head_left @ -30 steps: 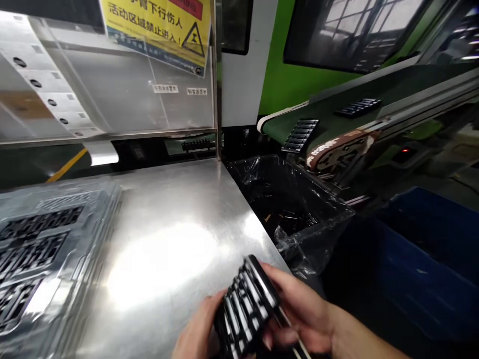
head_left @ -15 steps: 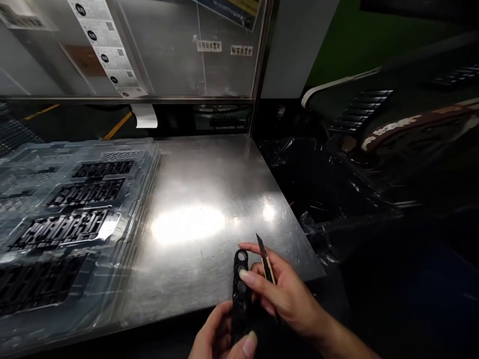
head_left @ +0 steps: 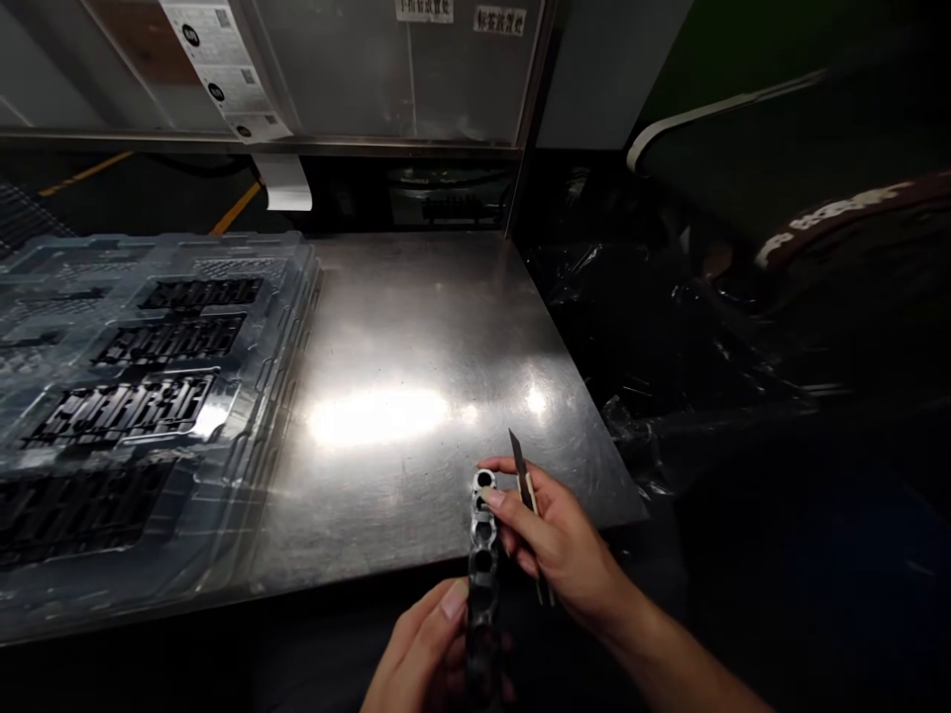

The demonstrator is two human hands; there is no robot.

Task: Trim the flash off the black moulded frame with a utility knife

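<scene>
A long black plastic strip with a row of round holes (head_left: 483, 597) stands near upright in front of the table's near edge. My left hand (head_left: 420, 639) is closed on its lower part from the left. My right hand (head_left: 569, 545) grips a slim utility knife (head_left: 524, 485), its dark blade pointing up and away. The thumb and forefinger of that same hand also pinch the strip's top end. The blade is to the right of the strip, apart from it. Shadow hides the strip's bottom end and some of my left fingers.
A metal table (head_left: 416, 322) lies in front. On its left, clear plastic trays (head_left: 293, 327) hold several black slatted parts (head_left: 178, 340). Behind stands a panel with a label strip (head_left: 223, 74). Black plastic sheeting (head_left: 631, 436) sags beside the right edge.
The strip has turned so its holed face shows more, with bright rims. My left thumb has shifted up along its left side. The whole scene sits higher as the view tilts down.
</scene>
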